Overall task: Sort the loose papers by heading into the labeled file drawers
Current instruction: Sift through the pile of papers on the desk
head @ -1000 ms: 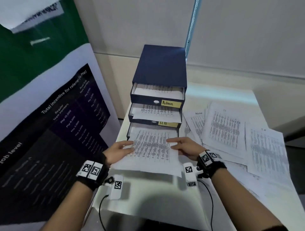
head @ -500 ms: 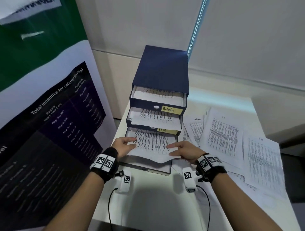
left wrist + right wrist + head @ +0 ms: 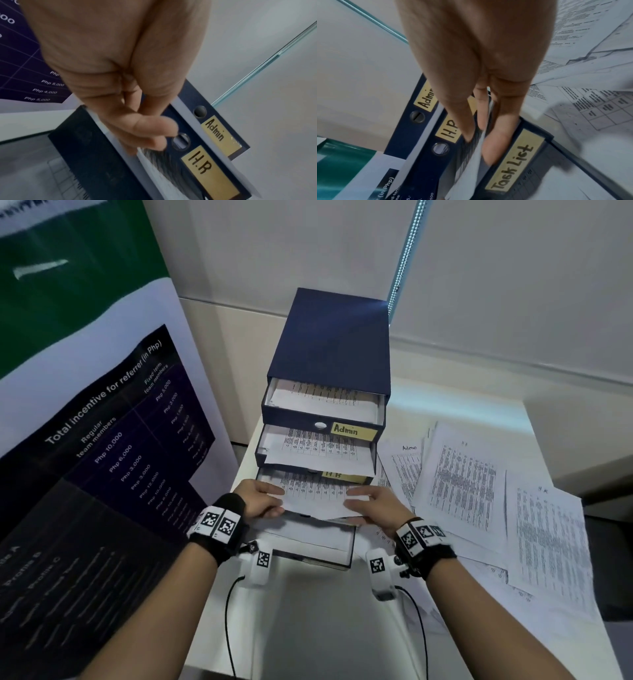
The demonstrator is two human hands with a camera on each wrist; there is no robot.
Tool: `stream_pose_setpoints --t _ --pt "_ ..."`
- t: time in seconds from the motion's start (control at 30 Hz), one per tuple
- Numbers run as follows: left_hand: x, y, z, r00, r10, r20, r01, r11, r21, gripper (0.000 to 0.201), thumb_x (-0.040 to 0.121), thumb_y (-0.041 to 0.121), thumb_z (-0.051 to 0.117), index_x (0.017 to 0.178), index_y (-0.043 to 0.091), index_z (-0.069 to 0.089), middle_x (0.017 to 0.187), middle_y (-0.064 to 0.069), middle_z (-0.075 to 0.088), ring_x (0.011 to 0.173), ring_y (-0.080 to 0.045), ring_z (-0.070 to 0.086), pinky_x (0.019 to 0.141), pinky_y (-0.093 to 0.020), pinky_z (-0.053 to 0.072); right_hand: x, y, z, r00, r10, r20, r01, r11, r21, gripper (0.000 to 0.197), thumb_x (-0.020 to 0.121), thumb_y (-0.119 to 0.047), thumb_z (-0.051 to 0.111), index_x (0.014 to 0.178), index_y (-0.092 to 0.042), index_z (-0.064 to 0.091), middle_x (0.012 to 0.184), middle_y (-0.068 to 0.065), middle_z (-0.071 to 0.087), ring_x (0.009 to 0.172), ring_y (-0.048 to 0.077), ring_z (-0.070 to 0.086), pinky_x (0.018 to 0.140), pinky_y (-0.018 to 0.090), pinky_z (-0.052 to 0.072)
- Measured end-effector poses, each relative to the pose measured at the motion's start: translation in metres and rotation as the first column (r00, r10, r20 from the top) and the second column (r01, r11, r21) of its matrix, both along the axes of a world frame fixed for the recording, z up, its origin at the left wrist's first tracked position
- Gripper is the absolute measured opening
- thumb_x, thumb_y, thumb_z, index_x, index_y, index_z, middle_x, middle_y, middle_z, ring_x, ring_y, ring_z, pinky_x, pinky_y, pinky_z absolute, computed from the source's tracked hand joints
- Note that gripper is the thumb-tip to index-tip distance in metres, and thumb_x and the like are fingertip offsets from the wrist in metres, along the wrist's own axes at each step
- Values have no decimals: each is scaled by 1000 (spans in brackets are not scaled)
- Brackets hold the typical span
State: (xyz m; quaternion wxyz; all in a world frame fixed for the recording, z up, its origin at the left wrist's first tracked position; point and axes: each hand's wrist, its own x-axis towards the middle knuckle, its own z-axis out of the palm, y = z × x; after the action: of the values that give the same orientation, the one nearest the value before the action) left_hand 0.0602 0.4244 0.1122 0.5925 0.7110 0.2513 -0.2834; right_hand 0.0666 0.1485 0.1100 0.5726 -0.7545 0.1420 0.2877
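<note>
A dark blue file box (image 3: 335, 344) stands on the white table with its three drawers pulled out. Its yellow labels read Admin (image 3: 352, 430), H.R (image 3: 200, 163) and Task List (image 3: 511, 166). Both hands hold one printed sheet (image 3: 315, 494) over the bottom Task List drawer (image 3: 318, 542), its far part lying under the H.R drawer. My left hand (image 3: 274, 501) pinches the sheet's left edge, and my right hand (image 3: 352, 503) pinches the right edge, thumb on top. The upper two drawers hold printed sheets too.
Several loose printed papers (image 3: 462, 484) lie spread over the table right of the box, reaching the right edge (image 3: 548, 542). A tall printed banner (image 3: 102, 457) stands close on the left. A wall is behind the box. Bare tabletop (image 3: 325, 628) lies between my forearms.
Both hands have moved away from me with the sheet, which now lies deeper in the bottom drawer, its near edge no longer hanging over the drawer front.
</note>
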Motion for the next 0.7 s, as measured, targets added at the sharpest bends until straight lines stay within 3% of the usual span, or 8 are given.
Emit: stream_pose_setpoints --t 0.1,0.2,0.3,0.37,0.43,0.5,0.63,0.7 --pt "7 -7 -13 985 167 35 -166 986 -16 20 87 -16 55 104 -9 63 63 -21 63 49 -23 64 75 -31 59 -5 2 6 982 128 -137 -118 990 77 35 84 -1 73 116 5 62 99 34 68 64 24 68 63 32 62" --pt "17 -14 -27 979 202 32 -202 979 -19 24 83 -17 55 106 -10 58 67 -19 58 63 -28 57 67 -36 49 -2 8 19 945 326 3 -321 934 -159 22 89 -6 69 109 2 67 76 18 73 54 17 66 53 26 58" --pt "29 -14 -44 985 173 -10 -173 985 -13 41 76 -3 69 114 2 56 80 -25 68 78 -35 65 85 -42 53 7 26 46 831 535 149 -501 838 -214 15 91 -22 69 102 -13 73 75 4 74 54 10 63 53 20 53" --pt "39 -11 -59 990 142 -24 -142 990 12 32 69 5 74 97 3 61 80 -24 68 77 -32 62 78 -40 49 16 41 56 821 518 239 -494 855 -157 16 91 -22 69 103 -12 72 77 6 74 60 13 66 59 22 56" --pt "40 -19 -39 992 120 -44 -118 992 33 19 64 10 74 77 3 62 75 -25 64 73 -30 56 65 -36 44 29 52 56 868 418 268 -409 908 -92 18 92 -17 66 107 -6 70 85 16 74 69 27 69 70 40 62" --pt "40 -23 -26 996 78 -35 -76 996 46 16 71 7 69 60 6 58 71 -25 58 66 -27 48 55 -29 35 43 59 50 926 310 213 -313 950 -23 21 95 -15 63 110 -2 66 87 21 73 69 34 68 67 53 60" --pt "38 -23 -19 997 60 -54 -57 997 53 19 72 6 74 67 10 56 75 -22 58 65 -26 52 57 -34 43 60 69 50 964 206 166 -205 978 -27 26 95 -15 63 118 -2 63 81 16 75 48 16 62 44 28 51" --pt "39 -26 -21 999 9 -50 -3 994 112 36 62 20 82 88 8 61 92 -19 66 77 -30 65 78 -44 58 63 67 52 918 293 269 -261 954 -147 23 91 -20 67 110 -8 72 83 7 76 61 8 67 61 27 57"
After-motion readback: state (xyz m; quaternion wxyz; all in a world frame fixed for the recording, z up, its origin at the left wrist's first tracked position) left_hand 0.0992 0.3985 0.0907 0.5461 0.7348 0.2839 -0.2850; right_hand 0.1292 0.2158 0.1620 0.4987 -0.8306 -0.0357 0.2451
